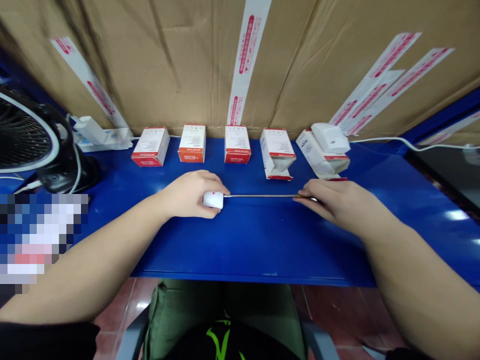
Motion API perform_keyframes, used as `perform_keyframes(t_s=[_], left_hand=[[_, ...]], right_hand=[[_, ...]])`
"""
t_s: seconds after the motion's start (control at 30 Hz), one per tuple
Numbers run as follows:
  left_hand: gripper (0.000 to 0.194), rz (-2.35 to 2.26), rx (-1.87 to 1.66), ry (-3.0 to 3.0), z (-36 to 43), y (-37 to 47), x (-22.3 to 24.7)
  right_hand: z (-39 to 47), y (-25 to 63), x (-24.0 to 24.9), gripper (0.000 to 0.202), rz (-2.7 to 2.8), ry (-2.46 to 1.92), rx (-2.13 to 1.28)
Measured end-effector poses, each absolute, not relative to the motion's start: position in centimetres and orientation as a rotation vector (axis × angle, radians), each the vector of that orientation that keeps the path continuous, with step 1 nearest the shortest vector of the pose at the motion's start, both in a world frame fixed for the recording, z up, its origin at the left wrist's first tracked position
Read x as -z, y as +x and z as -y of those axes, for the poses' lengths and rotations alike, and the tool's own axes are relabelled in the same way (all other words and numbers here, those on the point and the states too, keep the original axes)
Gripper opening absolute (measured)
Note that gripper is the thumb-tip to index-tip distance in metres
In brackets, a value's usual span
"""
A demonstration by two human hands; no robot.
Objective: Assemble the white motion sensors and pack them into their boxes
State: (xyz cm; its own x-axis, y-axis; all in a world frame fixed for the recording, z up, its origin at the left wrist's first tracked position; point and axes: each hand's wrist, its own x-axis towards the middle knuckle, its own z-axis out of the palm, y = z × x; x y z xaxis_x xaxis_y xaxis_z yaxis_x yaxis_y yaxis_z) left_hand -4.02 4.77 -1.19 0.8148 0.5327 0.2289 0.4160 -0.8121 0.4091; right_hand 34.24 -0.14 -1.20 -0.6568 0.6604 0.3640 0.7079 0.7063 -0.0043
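Observation:
My left hand [193,195] is wrapped round a small white device [213,200] above the blue table, left of the middle. To the right, my right hand [330,200] is closed on the handle of a long thin screwdriver [262,196]. Its shaft lies level between the hands, and the tip meets the right side of the white device by my left thumb. My fingers cover most of the handle and part of the device.
Several red-and-white boxes stand along the back, one [237,145] at the centre. Another white device [330,138] rests on the rightmost box [318,155]. A black fan [26,140] and power strip [112,139] are at left. Cardboard [195,60] rises behind the blue table [240,245].

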Motion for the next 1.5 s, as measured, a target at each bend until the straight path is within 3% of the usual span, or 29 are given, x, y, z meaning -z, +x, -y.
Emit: perform_keyframes(t_s=[0.2, 0.47, 0.83, 1.13, 1.3, 1.5], left_hand=[[0.036, -0.670, -0.535, 2.647, -4.9, -4.1, 1.4], [0.037, -0.678, -0.534, 2.656, -5.1, -4.2, 1.3], [0.033, -0.678, -0.519, 2.631, -5.1, -4.7, 0.7], [0.036, -0.744, -1.162, 2.712, -5.3, -5.7, -0.3], [0.028, -0.674, -1.209, 2.794, -5.0, -5.5, 0.1], [0.024, -0.792, -1.192, 2.515, -4.6, -5.0, 0.2]], right_hand=[[0.1, 33.9, 0.9, 0.031, 2.580, -1.096, -0.142], [0.0, 33.7, 0.6, 0.044, 2.515, -1.315, -0.599], [-0.8, 33.5, 1.0, 0.039, 2.526, -1.258, -0.532], [0.1, 30.7, 2.2, 0.027, 2.636, -1.030, -0.182], [0.1, 27.3, 2.8, 0.027, 2.713, -0.844, 0.046], [-1.0, 23.6, 1.7, 0.023, 2.781, -0.897, -0.016]])
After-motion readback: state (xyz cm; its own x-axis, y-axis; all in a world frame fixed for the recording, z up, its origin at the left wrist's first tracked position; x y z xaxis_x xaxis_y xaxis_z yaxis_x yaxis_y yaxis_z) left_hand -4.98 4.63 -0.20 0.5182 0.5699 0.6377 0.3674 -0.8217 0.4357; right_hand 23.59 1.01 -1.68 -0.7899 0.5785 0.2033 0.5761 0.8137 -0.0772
